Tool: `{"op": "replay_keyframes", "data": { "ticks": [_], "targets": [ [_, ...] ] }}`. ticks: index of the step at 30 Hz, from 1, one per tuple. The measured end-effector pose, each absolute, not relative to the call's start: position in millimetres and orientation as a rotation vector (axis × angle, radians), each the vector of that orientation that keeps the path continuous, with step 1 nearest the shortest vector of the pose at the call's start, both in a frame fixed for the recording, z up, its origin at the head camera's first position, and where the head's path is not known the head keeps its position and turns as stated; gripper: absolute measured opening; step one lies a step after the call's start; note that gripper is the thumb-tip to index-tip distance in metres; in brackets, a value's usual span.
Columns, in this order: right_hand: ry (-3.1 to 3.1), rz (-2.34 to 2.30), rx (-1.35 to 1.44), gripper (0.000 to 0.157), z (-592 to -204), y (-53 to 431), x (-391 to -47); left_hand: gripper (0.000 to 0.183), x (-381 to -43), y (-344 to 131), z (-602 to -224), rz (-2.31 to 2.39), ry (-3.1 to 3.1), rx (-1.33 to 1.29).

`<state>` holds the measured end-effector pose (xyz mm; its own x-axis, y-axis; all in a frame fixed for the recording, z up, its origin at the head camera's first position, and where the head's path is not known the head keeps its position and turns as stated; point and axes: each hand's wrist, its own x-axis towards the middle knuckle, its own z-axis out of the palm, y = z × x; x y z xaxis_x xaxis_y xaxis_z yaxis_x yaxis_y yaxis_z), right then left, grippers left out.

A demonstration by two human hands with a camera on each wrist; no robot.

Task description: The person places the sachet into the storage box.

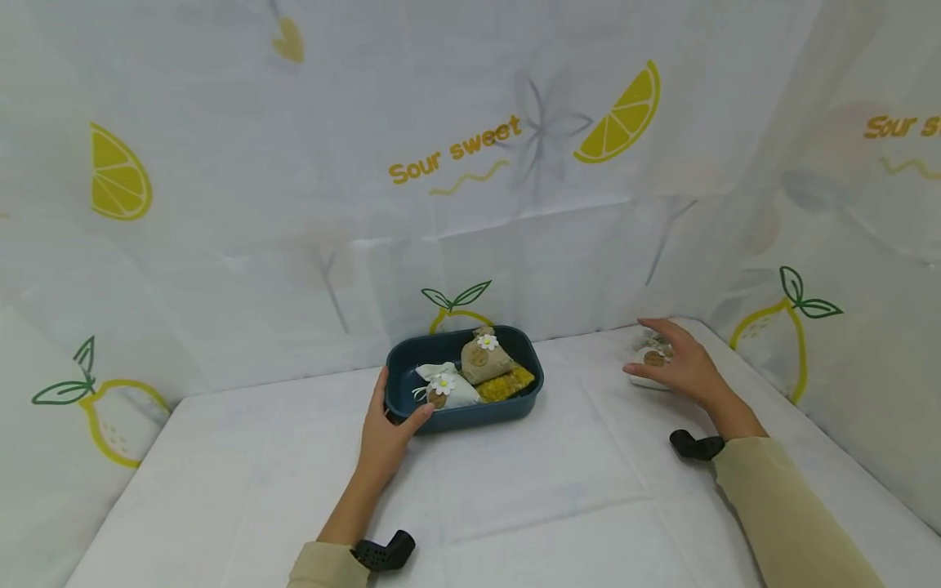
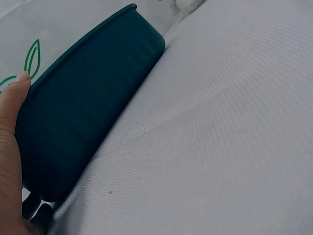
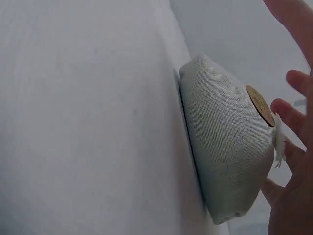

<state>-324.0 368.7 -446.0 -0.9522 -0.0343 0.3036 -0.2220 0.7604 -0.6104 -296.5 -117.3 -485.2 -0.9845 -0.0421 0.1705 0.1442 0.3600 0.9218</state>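
A dark teal plastic bin (image 1: 470, 419) stands on the table against the back wall. My left hand (image 1: 385, 433) holds its left end, with the thumb (image 2: 17, 95) at the front rim and the other fingers around the side. Inside the bin lie a pale drawstring sachet (image 1: 459, 394) with a white flower, a beige sachet (image 1: 485, 359) and a yellow patterned packet (image 1: 507, 382). At the right, my right hand (image 1: 687, 369) is spread around another pale sachet (image 3: 225, 132) with a round brown tag. That sachet rests on the table, and the fingers are not closed round it.
White cloth covers the table (image 1: 529, 490). Lemon-printed sheets (image 1: 294, 204) hang behind and to the right, meeting the table's edge near the right-hand sachet. A black device is strapped to each wrist.
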Motion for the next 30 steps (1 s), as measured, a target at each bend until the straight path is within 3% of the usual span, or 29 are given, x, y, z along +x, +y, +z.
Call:
{"op": "replay_keyframes", "data": {
  "ticks": [12,30],
  "targets": [
    [-2.745,0.959,0.123,0.097,-470,380,-325,0.097,-295,-115,-481,-1.696,-2.431,-0.107],
    [-2.642,0.867,0.067,0.059,-480,373,-326,0.097,-294,-117,-482,-1.701,-2.435,-0.102]
  ]
}}
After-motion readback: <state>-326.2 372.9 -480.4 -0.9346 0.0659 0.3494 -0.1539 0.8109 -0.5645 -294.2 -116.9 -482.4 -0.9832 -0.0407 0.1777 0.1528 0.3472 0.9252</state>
